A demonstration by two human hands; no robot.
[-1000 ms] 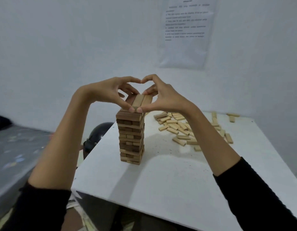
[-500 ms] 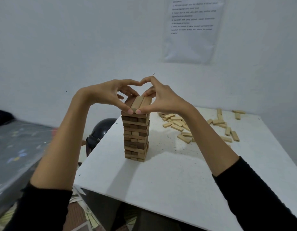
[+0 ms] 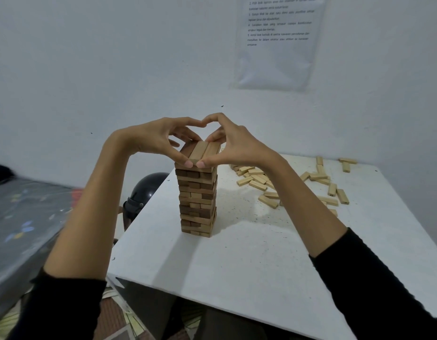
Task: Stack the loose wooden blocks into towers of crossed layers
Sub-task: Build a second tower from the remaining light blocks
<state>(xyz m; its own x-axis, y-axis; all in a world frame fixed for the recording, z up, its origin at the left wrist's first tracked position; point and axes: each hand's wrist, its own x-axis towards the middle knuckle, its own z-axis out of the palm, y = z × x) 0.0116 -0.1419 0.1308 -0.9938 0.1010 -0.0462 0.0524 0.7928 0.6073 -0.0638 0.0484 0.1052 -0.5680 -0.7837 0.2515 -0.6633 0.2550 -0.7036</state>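
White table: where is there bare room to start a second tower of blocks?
The widest bare patch is the near half of the white table, between the tall wooden block tower and the front edge. The far right is crowded with scattered loose wooden blocks. The left hand and right hand pinch the tower's top.

Left sleeve point(image 3: 65, 305) and right sleeve point(image 3: 384, 290) are plain black

So left hand point(image 3: 151, 138) and right hand point(image 3: 237, 146) pinched the top of a tall tan-and-brown wooden block tower point(image 3: 197, 200) on the white table point(image 3: 237, 266); loose pale wooden blocks point(image 3: 256, 179) lay scattered beyond.
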